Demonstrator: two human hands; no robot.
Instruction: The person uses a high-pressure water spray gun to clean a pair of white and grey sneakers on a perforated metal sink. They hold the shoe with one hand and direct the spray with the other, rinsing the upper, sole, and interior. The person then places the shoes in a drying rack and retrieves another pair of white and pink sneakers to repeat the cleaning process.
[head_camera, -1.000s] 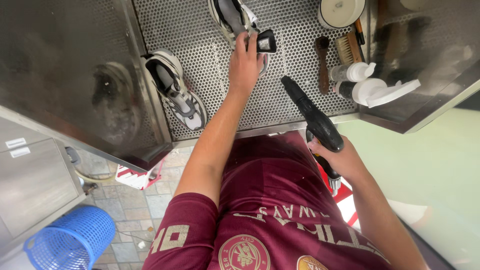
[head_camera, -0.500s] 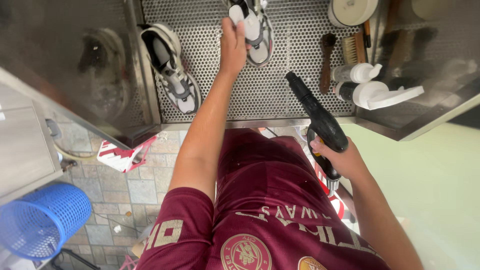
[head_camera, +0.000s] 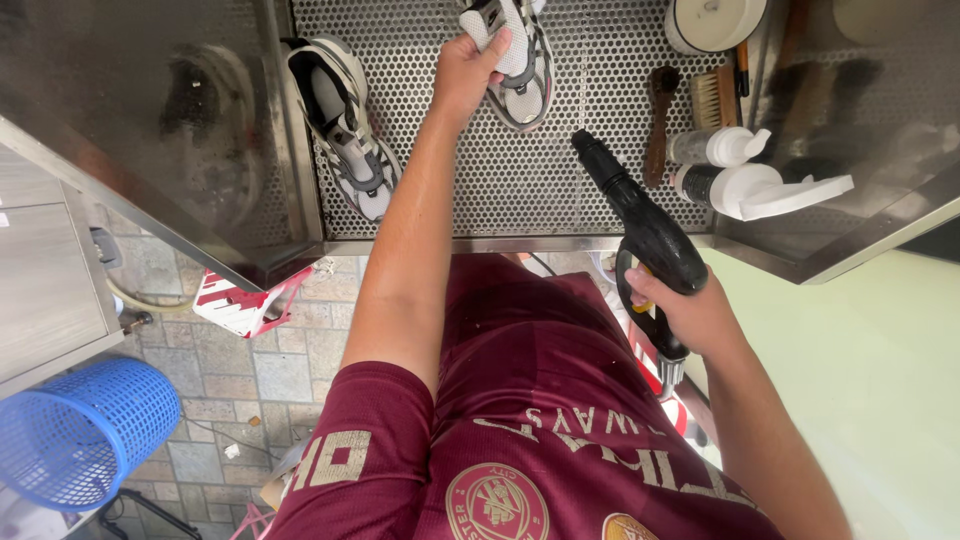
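My left hand (head_camera: 465, 75) reaches forward and grips the end of a white and grey sneaker (head_camera: 522, 70) that lies on the perforated metal tray (head_camera: 560, 170). My right hand (head_camera: 690, 310) is closed on the handle of a black spray gun (head_camera: 640, 220), held near my lap. Its nozzle points toward the tray, short of the sneaker. A second matching sneaker (head_camera: 345, 130) lies on its side at the tray's left, untouched.
At the tray's right stand two brushes (head_camera: 660, 120), a white pump bottle (head_camera: 720, 147), a white spray bottle (head_camera: 760, 190) and a round white tub (head_camera: 715, 20). Steel walls flank the tray. A blue basket (head_camera: 85, 430) and a red stool (head_camera: 245, 300) sit on the tiled floor.
My left hand has closed on the end of the sneaker and drawn it slightly nearer. The spray gun stays in my right hand, almost unmoved.
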